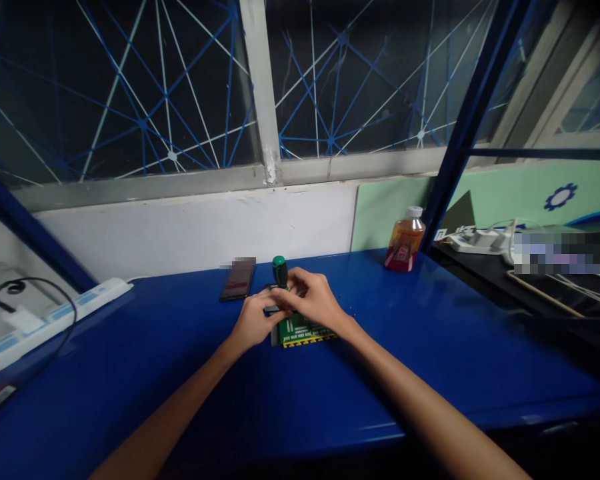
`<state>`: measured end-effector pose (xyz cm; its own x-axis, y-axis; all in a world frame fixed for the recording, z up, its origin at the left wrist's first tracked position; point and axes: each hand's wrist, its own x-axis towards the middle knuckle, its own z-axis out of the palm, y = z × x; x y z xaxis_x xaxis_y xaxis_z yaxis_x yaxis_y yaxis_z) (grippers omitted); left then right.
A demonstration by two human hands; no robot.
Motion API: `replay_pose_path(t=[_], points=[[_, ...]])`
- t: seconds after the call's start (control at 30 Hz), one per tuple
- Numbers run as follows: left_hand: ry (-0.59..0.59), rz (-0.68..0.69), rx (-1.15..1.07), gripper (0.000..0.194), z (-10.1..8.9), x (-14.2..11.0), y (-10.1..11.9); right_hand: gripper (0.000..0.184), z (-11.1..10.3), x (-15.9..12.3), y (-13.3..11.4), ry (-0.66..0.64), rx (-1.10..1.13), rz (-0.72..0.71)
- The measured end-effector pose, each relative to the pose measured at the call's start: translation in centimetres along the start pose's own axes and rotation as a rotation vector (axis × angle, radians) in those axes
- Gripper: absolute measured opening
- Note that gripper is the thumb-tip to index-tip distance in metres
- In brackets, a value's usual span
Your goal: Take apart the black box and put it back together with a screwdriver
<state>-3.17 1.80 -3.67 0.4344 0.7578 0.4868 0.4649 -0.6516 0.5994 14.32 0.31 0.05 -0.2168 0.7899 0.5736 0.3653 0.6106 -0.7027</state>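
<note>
1. The glossy blue tabletop [410,347] lies beneath everything close to the hands.
2. A long white power strip with light-blue panels [55,323] lies at the far left, well apart from the hands.
3. A clear bottle of reddish-orange drink with a white cap [405,243] stands upright toward the back right.
4. The right hand [316,299] arches over the board, fingers bent, tips gathered just below the screwdriver's handle; I cannot tell whether they grip it.
5. The left hand [254,321] comes in from the other side, fingers curled and thumb reaching over the board's left part; what they pinch is hidden.
6. The green circuit board with a yellow near edge [300,329] lies under both hands' fingers, its near part showing between the wrists.
7. A flat black phone [239,279] lies just beyond the left hand.
8. The green-and-black screwdriver handle [280,272] stands nearly upright, rising behind the meeting fingertips; its lower end is hidden.
</note>
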Motion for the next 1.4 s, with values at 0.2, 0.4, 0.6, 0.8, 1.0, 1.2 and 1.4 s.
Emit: replay_pose_path(t=[0.2,0.4,0.6,0.8,1.0,1.2,1.4], points=[[-0.050,0.028,-0.005,0.012,-0.30,0.04,0.55,0.027,0.03,-0.01,-0.02,0.035,-0.055,-0.009],[-0.064,0.051,-0.055,0.014,-0.44,0.12,0.78,0.033,-0.28,-0.07,-0.14,0.041,-0.045,0.015],[0.000,0.019,-0.039,0.012,-0.28,-0.09,0.74,0.032,0.11,-0.23,-0.34,0.030,-0.064,0.005],[-0.046,0.053,-0.029,0.017,-0.50,-0.07,0.81,0.029,0.21,-0.29,-0.45,0.011,-0.074,0.018],[-0.055,0.011,-0.058,0.017,-0.40,0.13,0.95,0.027,0.18,-0.33,-0.18,-0.016,-0.088,0.073],[-0.057,0.007,-0.063,0.018,-0.45,0.07,0.89,0.027,0.09,-0.35,0.04,-0.031,-0.080,0.099],[-0.090,0.032,-0.102,0.019,-0.57,0.13,0.58,0.028,0.07,-0.30,-0.05,-0.046,-0.057,0.104]])
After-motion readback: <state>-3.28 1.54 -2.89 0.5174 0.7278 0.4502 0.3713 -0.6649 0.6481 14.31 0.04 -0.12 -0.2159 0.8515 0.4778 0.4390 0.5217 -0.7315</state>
